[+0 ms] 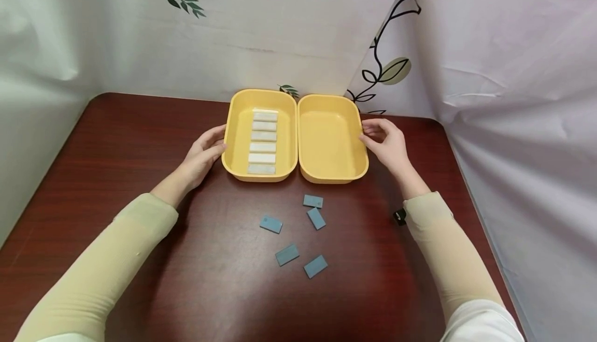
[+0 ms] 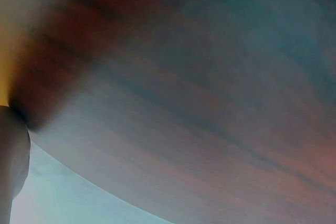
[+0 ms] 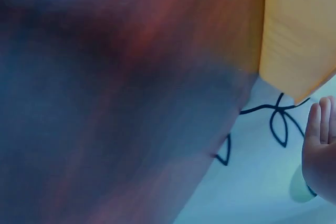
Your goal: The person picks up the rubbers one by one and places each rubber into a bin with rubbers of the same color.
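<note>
Table (image 1: pixel 210 280): open room in front and leftward. Left tray (image 1: pixel 240 140) and right tray (image 1: pixel 333 140): yellow, side by side near the far edge, probably light and stiff, best held by outer rims. Left hand (image 1: pixel 202 155) and right hand (image 1: pixel 387 142): fingers relaxed, at the outer walls. White pieces (image 1: pixel 263 147): in the left tray. Blue pieces (image 1: pixel 286 254): scattered in front.

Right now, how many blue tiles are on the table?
5 blue tiles: two just in front of the right tray, one left of those, and two side by side nearer the head camera. Any beneath the trays wouldn't show.
</note>
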The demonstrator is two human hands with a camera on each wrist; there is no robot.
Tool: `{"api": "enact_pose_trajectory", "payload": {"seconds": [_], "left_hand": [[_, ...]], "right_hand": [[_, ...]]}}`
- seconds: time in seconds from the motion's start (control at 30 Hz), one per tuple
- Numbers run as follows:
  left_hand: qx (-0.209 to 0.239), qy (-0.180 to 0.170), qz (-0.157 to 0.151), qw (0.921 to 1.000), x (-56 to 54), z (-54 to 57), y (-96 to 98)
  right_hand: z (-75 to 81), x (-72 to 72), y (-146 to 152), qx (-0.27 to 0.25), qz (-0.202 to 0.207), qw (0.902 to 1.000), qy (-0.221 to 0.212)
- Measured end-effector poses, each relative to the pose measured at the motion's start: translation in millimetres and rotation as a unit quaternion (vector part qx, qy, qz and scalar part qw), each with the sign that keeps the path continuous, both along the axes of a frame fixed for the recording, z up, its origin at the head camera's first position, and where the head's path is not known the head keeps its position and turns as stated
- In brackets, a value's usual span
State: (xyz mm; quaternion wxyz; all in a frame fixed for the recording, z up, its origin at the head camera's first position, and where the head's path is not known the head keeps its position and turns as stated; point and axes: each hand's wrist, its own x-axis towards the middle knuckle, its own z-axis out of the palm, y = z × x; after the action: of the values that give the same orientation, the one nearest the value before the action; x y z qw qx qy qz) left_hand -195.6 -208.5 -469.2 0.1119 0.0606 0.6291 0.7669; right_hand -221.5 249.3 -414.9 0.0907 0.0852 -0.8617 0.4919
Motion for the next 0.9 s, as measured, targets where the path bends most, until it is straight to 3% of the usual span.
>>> {"api": "enact_pose_trajectory", "payload": {"seconds": [0.27,0.43,0.57,0.77,0.9], "left_hand": [[0.003,0.002,0.001,1.0000,-1.5,-0.8,1.8],[-0.004,0.002,-0.001,1.0000,-1.7,0.4,2.1],[-0.009,-0.001,-0.001,1.0000,-1.0,0.5,1.3],[-0.007,-0.002,0.003,1.0000,-1.0,-1.0,1.1],[-0.005,-0.001,0.005,1.0000,-1.3,-1.6,1.3]], "right_hand": [[-13.3,10.5,15,-0.065,-0.001,0.9960,-0.061],[-19.6,18.1,20,-0.122,0.004,0.9856,-0.116],[-25.8,21.3,20,-0.200,0.023,0.9671,-0.155],[-34.2,21.8,13,-0.325,0.037,0.9250,-0.193],[-39.3,19.9,7,-0.349,0.031,0.9153,-0.198]]}}
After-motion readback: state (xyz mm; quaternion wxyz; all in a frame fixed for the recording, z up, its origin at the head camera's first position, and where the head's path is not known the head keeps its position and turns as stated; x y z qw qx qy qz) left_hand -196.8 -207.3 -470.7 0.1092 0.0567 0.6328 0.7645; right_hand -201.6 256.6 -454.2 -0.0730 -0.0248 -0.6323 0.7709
